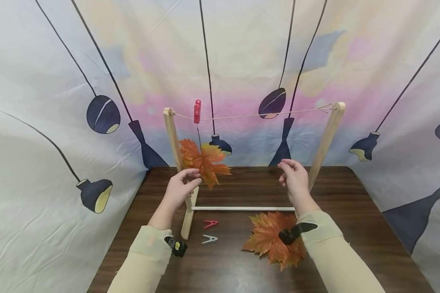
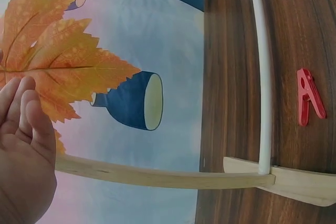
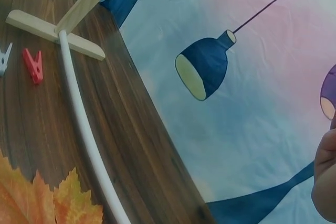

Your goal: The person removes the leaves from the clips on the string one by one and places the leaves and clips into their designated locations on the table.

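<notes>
An orange maple leaf (image 1: 205, 160) hangs by its stem from a red clothespin (image 1: 197, 112) clipped on the string (image 1: 242, 117). My left hand (image 1: 179, 189) is beside the leaf's lower left edge with fingers loosely bent; in the left wrist view its fingertips overlap the leaf (image 2: 68, 66), and whether they touch it is unclear. To the right, my right hand (image 1: 295, 181) hovers near the right post, its fingers loosely curled around nothing. Below it, a second maple leaf (image 1: 271, 238) lies on the table, partly covered by the right wrist strap.
The wooden frame has a left post (image 1: 173, 138), a right post (image 1: 326, 142) and a white crossbar (image 1: 242, 208). On the table (image 1: 220, 268) lie a small red clothespin (image 1: 210, 224) and a white clothespin (image 1: 210, 239). A painted curtain (image 1: 242, 53) stands behind.
</notes>
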`<state>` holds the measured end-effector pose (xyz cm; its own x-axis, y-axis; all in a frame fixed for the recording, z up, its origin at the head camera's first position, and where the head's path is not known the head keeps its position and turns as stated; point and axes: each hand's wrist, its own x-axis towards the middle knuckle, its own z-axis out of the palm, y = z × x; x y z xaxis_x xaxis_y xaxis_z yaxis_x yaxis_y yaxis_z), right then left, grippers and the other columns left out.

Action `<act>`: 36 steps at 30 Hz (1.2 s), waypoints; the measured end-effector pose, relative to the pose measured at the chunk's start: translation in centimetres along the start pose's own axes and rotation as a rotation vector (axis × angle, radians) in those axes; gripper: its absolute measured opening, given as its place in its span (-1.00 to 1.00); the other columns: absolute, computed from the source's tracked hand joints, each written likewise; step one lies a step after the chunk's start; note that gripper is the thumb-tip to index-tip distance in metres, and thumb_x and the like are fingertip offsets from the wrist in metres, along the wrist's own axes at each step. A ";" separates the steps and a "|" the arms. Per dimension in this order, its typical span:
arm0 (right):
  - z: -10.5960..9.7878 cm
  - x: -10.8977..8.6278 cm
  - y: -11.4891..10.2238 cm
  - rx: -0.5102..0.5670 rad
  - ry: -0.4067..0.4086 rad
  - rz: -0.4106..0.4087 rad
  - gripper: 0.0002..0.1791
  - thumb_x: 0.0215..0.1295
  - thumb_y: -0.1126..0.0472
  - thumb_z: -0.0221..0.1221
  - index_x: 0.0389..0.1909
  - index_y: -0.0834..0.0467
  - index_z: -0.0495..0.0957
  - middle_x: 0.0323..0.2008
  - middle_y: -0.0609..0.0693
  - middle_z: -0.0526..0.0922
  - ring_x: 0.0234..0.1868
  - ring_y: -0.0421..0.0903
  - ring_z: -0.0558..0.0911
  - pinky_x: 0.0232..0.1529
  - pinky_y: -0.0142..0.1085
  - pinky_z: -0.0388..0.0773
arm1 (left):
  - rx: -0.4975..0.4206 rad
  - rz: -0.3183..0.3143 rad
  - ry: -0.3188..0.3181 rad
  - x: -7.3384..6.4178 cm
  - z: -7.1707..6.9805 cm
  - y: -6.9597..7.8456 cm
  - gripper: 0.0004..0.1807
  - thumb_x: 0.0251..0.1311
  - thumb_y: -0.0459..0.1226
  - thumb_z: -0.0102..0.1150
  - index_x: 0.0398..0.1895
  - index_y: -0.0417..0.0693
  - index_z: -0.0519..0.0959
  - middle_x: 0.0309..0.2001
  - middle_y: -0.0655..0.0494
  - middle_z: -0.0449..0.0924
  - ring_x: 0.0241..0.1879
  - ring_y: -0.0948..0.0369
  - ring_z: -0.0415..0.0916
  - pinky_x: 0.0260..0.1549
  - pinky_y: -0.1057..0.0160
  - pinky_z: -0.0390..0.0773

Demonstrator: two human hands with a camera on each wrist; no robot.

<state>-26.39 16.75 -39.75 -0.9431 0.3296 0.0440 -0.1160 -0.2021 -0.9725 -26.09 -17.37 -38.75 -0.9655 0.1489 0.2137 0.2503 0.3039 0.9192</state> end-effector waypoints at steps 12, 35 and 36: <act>1.8 0.2 -1.1 0.013 -0.039 -0.014 -0.91 0.29 0.27 0.14 -0.20 0.14 0.48 -0.35 -0.05 0.58 -0.76 -0.27 0.40 -0.73 -0.47 0.29 | -0.065 -0.009 -0.016 -0.2 -0.2 3.1 -0.62 0.22 -0.35 0.17 0.10 -0.27 0.48 -0.05 -0.21 0.52 -0.60 0.24 0.33 -0.58 0.26 0.50; 4.6 0.5 -4.0 -0.087 -0.178 -0.103 -0.82 0.29 0.23 0.14 -0.11 0.16 0.49 -0.28 0.00 0.55 -0.69 -0.24 0.41 -0.65 -0.41 0.32 | 0.027 0.136 -0.002 1.7 -1.3 5.8 -0.59 0.22 -0.22 0.19 0.11 -0.17 0.49 -0.06 -0.08 0.55 -0.53 0.13 0.43 -0.59 0.28 0.52; 4.6 0.4 -4.0 -0.089 -0.179 -0.102 -0.82 0.29 0.22 0.14 -0.11 0.15 0.50 -0.28 0.00 0.55 -0.69 -0.24 0.41 -0.65 -0.41 0.32 | 0.030 0.139 0.000 1.8 -1.3 6.0 -0.59 0.22 -0.22 0.19 0.11 -0.18 0.49 -0.06 -0.07 0.55 -0.53 0.13 0.43 -0.59 0.28 0.52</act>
<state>-27.79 13.43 -34.74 -0.9689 0.1739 0.1757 -0.1935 -0.0908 -0.9769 -26.40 -16.53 -32.41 -0.9212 0.1912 0.3389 0.3841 0.3079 0.8704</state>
